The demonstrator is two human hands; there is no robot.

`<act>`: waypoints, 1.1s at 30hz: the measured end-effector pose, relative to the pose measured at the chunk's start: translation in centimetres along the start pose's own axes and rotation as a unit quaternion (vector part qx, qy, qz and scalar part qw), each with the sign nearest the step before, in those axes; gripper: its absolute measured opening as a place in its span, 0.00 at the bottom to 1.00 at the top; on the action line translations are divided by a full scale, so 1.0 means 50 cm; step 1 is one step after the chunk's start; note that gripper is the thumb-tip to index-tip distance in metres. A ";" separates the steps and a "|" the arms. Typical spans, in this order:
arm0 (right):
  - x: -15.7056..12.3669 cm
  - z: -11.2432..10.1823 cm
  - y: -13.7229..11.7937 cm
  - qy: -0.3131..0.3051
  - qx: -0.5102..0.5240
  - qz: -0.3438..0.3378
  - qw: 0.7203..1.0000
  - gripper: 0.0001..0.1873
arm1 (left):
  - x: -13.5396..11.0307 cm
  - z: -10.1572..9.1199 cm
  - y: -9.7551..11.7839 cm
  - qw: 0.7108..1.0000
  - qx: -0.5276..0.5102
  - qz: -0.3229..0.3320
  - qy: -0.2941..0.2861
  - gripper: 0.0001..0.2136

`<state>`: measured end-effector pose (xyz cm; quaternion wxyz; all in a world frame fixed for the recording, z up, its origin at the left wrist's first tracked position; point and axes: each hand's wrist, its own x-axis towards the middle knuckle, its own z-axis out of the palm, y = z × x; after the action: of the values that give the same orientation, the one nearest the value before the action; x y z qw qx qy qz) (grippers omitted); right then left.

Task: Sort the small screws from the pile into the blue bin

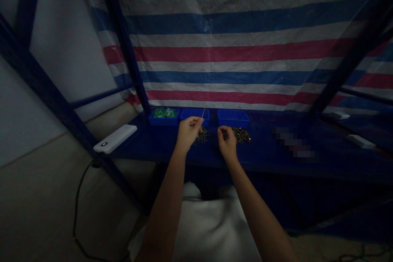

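Note:
Between the thumb and fingers of my left hand (187,133) a thin brass-coloured screw (204,112) points upward. Just beside that hand, partly hidden by it, lies a pile of long thin screws (202,136) on the blue table. My right hand (227,142) is held with its fingers curled and the thumb near the fingertips; whether something small is in them is hidden. Right next to it is a heap of small shiny brass-coloured metal pieces (242,135), partly covered by the hand.
Along the back stand a blue tray of green and clear pieces (164,120), a middle blue tray (186,114) and a right blue tray (233,118). A white power bank (116,138) lies left. White blocks (361,141) lie far right. Blue posts (123,41) frame the table (264,151).

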<state>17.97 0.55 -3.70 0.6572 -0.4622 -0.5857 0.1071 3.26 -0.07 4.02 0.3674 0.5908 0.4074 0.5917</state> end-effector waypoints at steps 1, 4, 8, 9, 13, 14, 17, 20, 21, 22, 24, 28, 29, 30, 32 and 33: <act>0.000 0.000 0.000 0.000 -0.003 -0.001 1.000 0.09 | 0.004 -0.002 -0.011 1.000 0.025 -0.008 0.005 0.10; -0.001 0.000 0.002 -0.008 -0.007 -0.001 1.000 0.09 | 0.005 -0.011 -0.019 0.999 0.034 -0.021 -0.022 0.09; -0.002 0.001 0.004 -0.017 -0.010 -0.005 1.000 0.09 | -0.011 -0.035 0.011 0.987 -0.148 -0.008 -0.063 0.11; -0.003 0.001 0.005 -0.018 -0.011 -0.006 1.000 0.09 | -0.015 -0.042 0.017 0.977 -0.207 0.005 -0.050 0.11; -0.003 0.003 0.010 -0.022 -0.018 -0.008 1.000 0.09 | -0.018 -0.053 0.014 0.956 -0.290 0.011 -0.034 0.11; -0.003 0.003 0.011 -0.022 -0.020 -0.007 1.000 0.09 | -0.016 -0.051 0.009 0.964 -0.258 -0.010 -0.058 0.10; -0.003 0.003 0.012 -0.023 -0.023 -0.006 0.999 0.09 | -0.008 -0.040 -0.003 0.982 -0.126 -0.072 -0.117 0.10; -0.003 0.002 0.011 -0.022 -0.022 -0.007 0.999 0.09 | 0.005 -0.036 0.002 0.983 -0.112 -0.092 -0.113 0.10; -0.003 0.002 0.010 -0.023 -0.024 -0.008 0.999 0.09 | 0.012 -0.036 0.006 0.981 -0.131 -0.092 -0.107 0.10; -0.004 0.001 0.010 -0.024 -0.027 -0.009 0.999 0.08 | 0.020 -0.037 0.011 0.979 -0.151 -0.089 -0.102 0.10; -0.004 0.001 0.011 -0.028 -0.031 -0.008 0.999 0.08 | 0.041 -0.039 0.019 0.976 -0.181 -0.080 -0.094 0.10; -0.003 0.002 0.015 -0.028 -0.031 -0.003 0.999 0.08 | 0.100 -0.035 0.018 0.970 -0.214 -0.094 -0.070 0.09; -0.003 0.003 0.015 -0.027 -0.032 -0.003 0.999 0.08 | 0.116 -0.032 0.013 0.968 -0.217 -0.107 -0.065 0.09; -0.002 0.003 0.015 -0.025 -0.033 -0.005 0.999 0.08 | 0.132 -0.029 0.007 0.967 -0.218 -0.119 -0.058 0.09; -0.002 0.003 0.012 -0.028 -0.037 -0.008 0.999 0.08 | 0.161 -0.025 -0.011 0.966 -0.213 -0.142 -0.043 0.09; -0.002 0.002 0.010 -0.029 -0.038 -0.010 0.999 0.08 | 0.175 -0.023 -0.022 0.965 -0.209 -0.152 -0.033 0.09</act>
<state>18.04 0.82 -4.14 0.6228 -0.4774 -0.6130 0.0920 1.79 8.30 6.56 0.5817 0.4510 0.3476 0.5808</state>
